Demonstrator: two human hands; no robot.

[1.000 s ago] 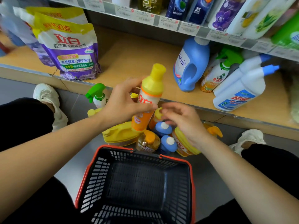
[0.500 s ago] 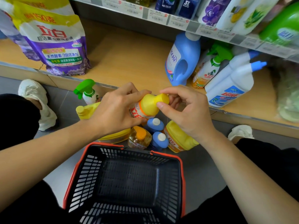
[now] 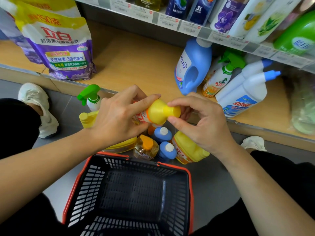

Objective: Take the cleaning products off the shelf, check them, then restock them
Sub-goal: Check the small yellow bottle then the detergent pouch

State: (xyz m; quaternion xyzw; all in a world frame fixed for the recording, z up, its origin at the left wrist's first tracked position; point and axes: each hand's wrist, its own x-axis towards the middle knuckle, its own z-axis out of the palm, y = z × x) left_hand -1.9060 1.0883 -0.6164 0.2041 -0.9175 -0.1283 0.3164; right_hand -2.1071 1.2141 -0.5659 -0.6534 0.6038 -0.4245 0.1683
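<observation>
Over the floor pile [image 3: 162, 134], the left hand [image 3: 117, 120] wraps its fingers round the bottle [image 3: 156, 112]. A second ago the bottle stood upright; now it lies tipped sideways. The right hand [image 3: 204, 128], lately low among the pile, has risen and pinches the cap [image 3: 172, 111] between thumb and forefinger. The check seems under way, so restocking waits. The plastic is smooth and glossy: flared yellow shoulder, orange band, stubby round cap. Beyond lies the wood-grain shelf [image 3: 136, 65]; below, a slotted basket [image 3: 172, 165].
</observation>
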